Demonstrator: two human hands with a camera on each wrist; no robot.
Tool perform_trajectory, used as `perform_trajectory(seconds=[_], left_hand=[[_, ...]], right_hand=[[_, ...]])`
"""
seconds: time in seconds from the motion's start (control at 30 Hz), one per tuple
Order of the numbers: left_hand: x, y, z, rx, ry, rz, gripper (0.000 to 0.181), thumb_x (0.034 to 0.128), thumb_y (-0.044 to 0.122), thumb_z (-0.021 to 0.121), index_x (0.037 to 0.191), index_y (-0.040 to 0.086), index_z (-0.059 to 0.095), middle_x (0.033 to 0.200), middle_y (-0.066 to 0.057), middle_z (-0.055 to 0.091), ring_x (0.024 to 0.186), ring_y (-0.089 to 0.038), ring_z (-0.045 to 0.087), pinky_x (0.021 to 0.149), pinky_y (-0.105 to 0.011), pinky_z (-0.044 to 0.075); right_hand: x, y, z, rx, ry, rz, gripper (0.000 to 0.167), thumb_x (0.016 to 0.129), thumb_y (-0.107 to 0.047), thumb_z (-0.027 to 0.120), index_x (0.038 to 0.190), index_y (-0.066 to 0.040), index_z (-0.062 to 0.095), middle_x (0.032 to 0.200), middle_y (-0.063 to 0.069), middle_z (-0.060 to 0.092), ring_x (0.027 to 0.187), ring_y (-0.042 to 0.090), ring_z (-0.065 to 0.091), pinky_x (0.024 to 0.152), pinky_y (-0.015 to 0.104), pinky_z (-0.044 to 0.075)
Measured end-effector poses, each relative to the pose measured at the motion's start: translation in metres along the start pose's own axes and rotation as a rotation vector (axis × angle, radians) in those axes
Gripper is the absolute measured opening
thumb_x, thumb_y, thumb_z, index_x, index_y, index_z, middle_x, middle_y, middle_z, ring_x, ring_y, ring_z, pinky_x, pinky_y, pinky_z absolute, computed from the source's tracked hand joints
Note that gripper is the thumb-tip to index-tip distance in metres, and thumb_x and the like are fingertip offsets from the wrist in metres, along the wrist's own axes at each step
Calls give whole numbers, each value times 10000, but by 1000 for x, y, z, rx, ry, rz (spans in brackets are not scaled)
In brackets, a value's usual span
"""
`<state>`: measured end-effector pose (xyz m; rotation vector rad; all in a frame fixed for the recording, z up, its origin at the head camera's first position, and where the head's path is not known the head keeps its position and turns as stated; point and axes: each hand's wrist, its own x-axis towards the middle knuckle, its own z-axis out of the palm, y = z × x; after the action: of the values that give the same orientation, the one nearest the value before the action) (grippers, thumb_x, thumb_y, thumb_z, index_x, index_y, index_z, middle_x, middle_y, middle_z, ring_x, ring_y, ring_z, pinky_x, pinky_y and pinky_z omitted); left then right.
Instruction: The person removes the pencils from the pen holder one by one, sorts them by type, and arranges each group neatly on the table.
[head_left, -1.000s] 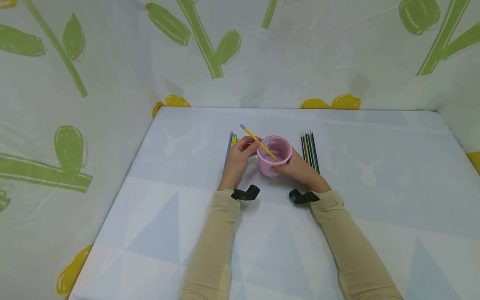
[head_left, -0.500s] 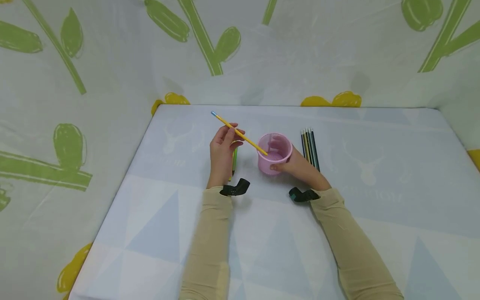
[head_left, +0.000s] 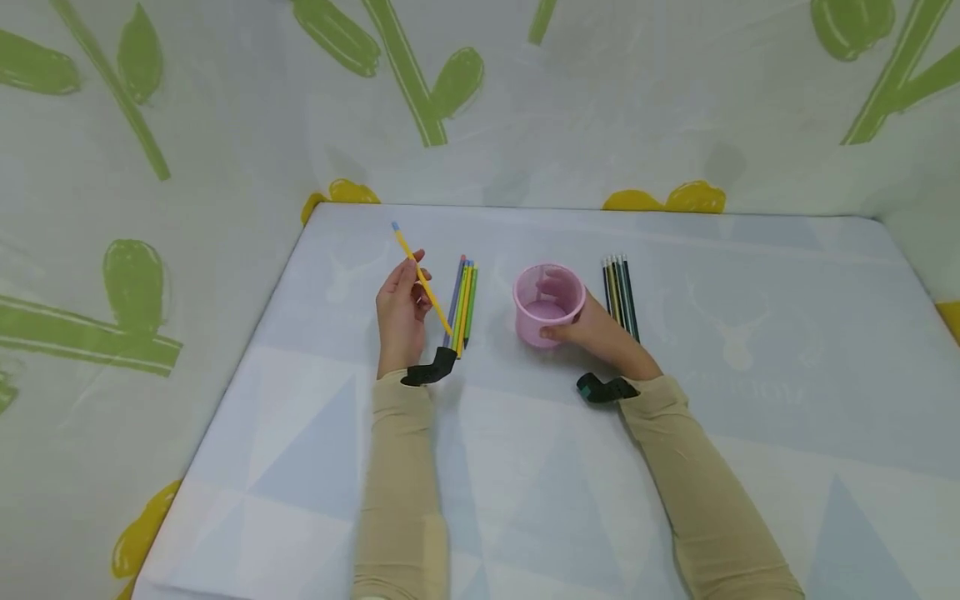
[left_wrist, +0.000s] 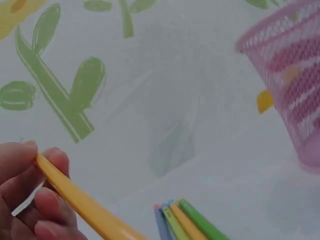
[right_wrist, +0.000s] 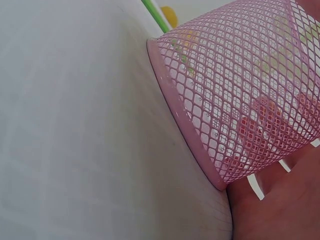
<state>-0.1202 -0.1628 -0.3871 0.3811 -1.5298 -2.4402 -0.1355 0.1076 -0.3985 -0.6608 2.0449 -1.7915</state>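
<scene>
My left hand pinches a yellow pencil with a blue end, held aslant above the table, left of a bundle of colored pencils. In the left wrist view the thumb and fingertips grip that yellow pencil. My right hand curls round the right side of a pink mesh pencil holder, which stands upright on the table. Nothing shows inside the holder. Through the mesh in the right wrist view, the fingers show behind its wall.
Several dark pencils with pale ends lie side by side right of the holder, partly behind the right hand. A patterned cloth covers the table. A curtain with green plant prints rises along the back and left edges.
My left hand has carried the yellow pencil out of the holder and leftward, past the colored pencils, which are now uncovered. The right hand and the holder have stayed in place.
</scene>
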Motion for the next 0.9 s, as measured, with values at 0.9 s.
perform_trajectory(seconds=[0.9], left_hand=[[7, -11, -8, 1278, -103, -25, 409, 887, 245, 497, 1288, 168, 491, 1062, -19, 533, 876, -186, 473, 731, -308, 410]], right_hand=[[5, -4, 8, -1, -11, 9, 826, 705, -49, 734, 1354, -143, 232, 1343, 105, 345, 1237, 271, 296, 983, 454, 306]])
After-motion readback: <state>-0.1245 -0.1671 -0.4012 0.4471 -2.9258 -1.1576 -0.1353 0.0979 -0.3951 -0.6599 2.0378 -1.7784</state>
